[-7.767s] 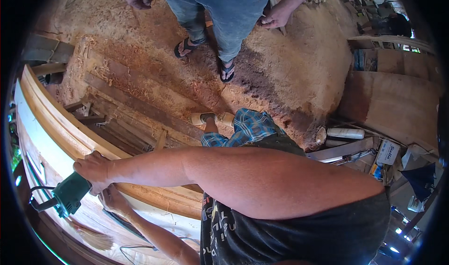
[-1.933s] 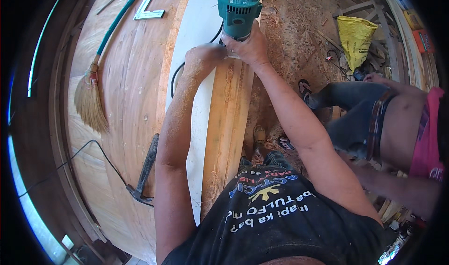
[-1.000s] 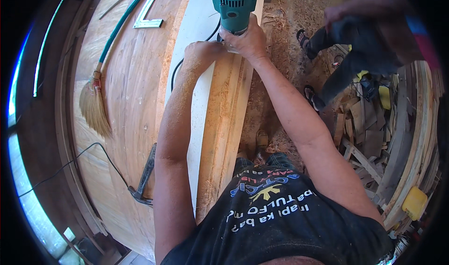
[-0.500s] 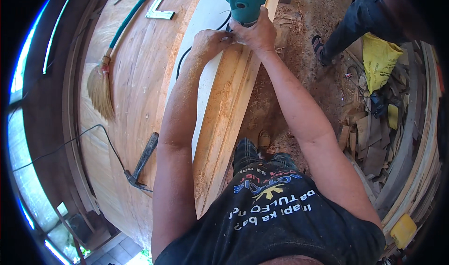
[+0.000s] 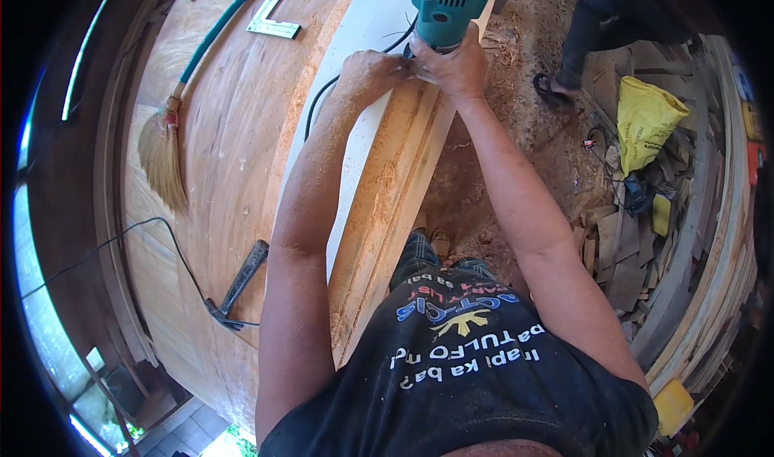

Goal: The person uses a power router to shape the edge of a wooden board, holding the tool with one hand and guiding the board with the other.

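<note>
A teal trim router [image 5: 448,4] stands upright on a long wooden board [image 5: 395,163] at the top of the view. My right hand [image 5: 461,68] is wrapped round its lower body from the right. From the left, my left hand [image 5: 371,76] grips the router's base, its fingertips partly hidden behind the thumb side. Long grooves run down the board toward me, with shavings in them. A white panel [image 5: 355,163] lies alongside the board on the left. The router's black cord [image 5: 322,94] passes behind my left wrist. Sawdust coats my left forearm.
On the wooden tabletop [image 5: 230,167] to the left lie a straw broom [image 5: 164,159], a metal square [image 5: 272,27] and a hammer [image 5: 240,284]. Another person's leg [image 5: 576,46], a yellow sack [image 5: 645,126] and scrap wood [image 5: 629,255] are at the right.
The whole view has shifted a little, so the router and both hands appear slightly farther right. Both hands keep their grip. The other person's leg has changed position.
</note>
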Available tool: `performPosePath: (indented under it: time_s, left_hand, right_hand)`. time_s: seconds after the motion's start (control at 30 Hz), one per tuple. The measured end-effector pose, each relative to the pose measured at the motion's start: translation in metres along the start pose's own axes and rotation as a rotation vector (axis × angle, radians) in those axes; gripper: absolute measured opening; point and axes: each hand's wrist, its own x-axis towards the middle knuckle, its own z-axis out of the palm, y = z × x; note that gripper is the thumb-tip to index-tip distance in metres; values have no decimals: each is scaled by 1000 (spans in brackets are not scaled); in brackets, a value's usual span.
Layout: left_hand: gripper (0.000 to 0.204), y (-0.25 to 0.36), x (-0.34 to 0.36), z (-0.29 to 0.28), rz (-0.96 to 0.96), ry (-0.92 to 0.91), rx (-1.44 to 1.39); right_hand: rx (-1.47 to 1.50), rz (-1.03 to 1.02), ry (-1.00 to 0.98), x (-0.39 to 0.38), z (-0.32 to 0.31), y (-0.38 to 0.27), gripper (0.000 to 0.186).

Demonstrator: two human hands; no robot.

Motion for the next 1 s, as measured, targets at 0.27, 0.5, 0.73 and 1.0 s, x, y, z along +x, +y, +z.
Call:
performPosePath:
  time_s: [0.27,0.5,0.73,1.0]
  left_hand:
    - [28,0,15,-2,4,-44,-29]
    - [24,-4,27,3,52,11,-12]
    - [23,-14,42,7,64,23,-10]
    - [33,-6,51,2,61,-6,59]
  right_hand:
    - [44,-90,25,17,7,22,67]
    - [43,-77,32,27,4,17,67]
    - [8,130,-80,34,-9,-3,70]
    - [98,146,-68,42,-8,3,70]
